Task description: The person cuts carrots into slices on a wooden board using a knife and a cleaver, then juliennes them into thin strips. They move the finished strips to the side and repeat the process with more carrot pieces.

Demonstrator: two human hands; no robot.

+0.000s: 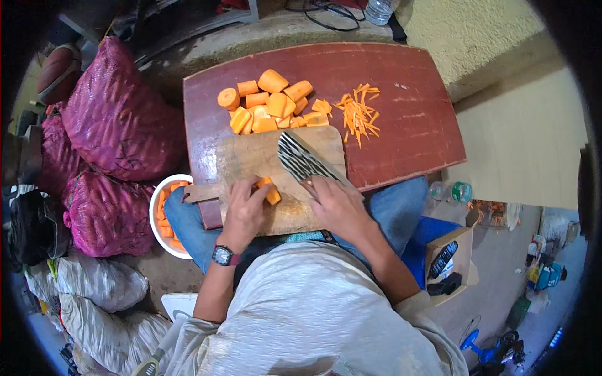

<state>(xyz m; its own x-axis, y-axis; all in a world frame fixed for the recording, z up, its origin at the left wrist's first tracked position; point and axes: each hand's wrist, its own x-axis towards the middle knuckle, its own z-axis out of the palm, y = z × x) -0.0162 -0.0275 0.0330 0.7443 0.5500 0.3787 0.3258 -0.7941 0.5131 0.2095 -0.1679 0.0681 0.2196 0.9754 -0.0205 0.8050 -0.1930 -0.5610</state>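
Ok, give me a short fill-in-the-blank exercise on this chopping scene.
1. The right hand holds a ____ with a patterned blade.
2. The left hand steadies a piece of ____ on the wooden cutting board.
3. The white bowl of carrot pieces sits on the person's ____ side.

Missing words: knife; carrot; left

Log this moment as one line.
left hand: holds carrot piece on cutting board | right hand: grips cleaver | cut carrots piled beyond

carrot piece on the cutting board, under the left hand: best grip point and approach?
Grip the carrot piece across its long sides, coming from above on its left. The left hand already sits there, while the cleaver in the right hand stands to its right.
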